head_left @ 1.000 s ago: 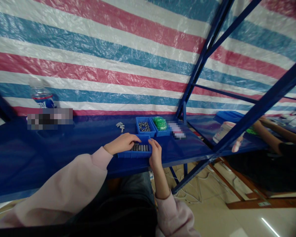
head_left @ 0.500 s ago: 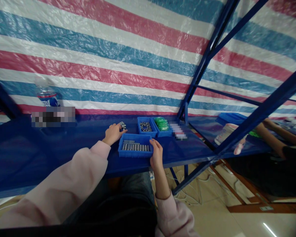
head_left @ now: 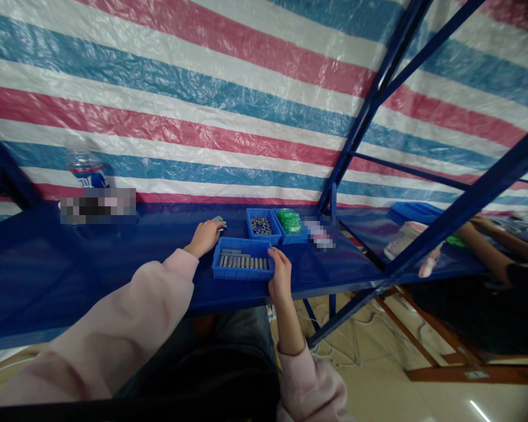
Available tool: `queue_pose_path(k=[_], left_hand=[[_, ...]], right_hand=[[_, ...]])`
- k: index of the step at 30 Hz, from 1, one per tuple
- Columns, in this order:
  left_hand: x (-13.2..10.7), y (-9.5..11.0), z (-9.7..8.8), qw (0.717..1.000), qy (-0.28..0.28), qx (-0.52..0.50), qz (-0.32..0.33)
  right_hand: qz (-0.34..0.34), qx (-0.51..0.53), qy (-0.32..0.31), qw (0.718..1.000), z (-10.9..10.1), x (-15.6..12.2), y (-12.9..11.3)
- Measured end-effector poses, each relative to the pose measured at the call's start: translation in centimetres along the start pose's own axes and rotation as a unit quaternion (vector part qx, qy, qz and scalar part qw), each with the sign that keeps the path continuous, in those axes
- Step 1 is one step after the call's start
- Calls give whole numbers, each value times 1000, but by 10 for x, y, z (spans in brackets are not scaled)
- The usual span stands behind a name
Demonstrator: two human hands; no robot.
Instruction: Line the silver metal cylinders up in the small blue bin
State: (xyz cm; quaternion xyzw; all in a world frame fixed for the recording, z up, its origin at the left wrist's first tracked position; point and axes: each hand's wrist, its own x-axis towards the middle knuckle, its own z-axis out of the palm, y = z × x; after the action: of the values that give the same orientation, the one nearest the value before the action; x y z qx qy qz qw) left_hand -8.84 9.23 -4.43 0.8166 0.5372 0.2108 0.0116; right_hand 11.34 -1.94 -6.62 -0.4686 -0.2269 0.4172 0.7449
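Note:
A blue plastic bin (head_left: pixel 217 271) stands near the front edge of the blue table, with several short grey metal cylinders (head_left: pixel 242 262) lined up in it. My right hand (head_left: pixel 280 271) grips the bin's right end, thumb on the near side and fingers at the rim. Just behind the bin's left corner, my left hand (head_left: pixel 205 236) is closed around a few grey metal pieces (head_left: pixel 220 221) at the table top. Their far ends stick out past the fingers; the rest is hidden.
Behind are a blue bin of small metal parts (head_left: pixel 260 226) and one of green plastic packets (head_left: pixel 289 221). A bottle (head_left: pixel 88 170) stands back left. Blue frame posts (head_left: pixel 356 129) rise at right, where a co-worker's arms (head_left: pixel 488 243) reach past a white tub (head_left: pixel 407 239).
My left hand has shifted slightly right and its fingers and thumb have closed on the metal pieces. My right hand still holds the bin. The whole view has shifted a little.

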Motion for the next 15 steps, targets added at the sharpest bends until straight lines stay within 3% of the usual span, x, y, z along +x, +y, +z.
queue_pose_path(k=[7, 11, 15], left_hand=[[1, -3, 3, 995, 5, -100, 24], [2, 2, -8, 982, 75, -176, 1], [-1, 22, -26, 957, 148, -249, -7]], right_hand=[[-8, -11, 0, 1000, -1, 1, 2], [-13, -24, 2, 1000, -1, 2, 2], [-11, -22, 5, 1000, -1, 3, 2]])
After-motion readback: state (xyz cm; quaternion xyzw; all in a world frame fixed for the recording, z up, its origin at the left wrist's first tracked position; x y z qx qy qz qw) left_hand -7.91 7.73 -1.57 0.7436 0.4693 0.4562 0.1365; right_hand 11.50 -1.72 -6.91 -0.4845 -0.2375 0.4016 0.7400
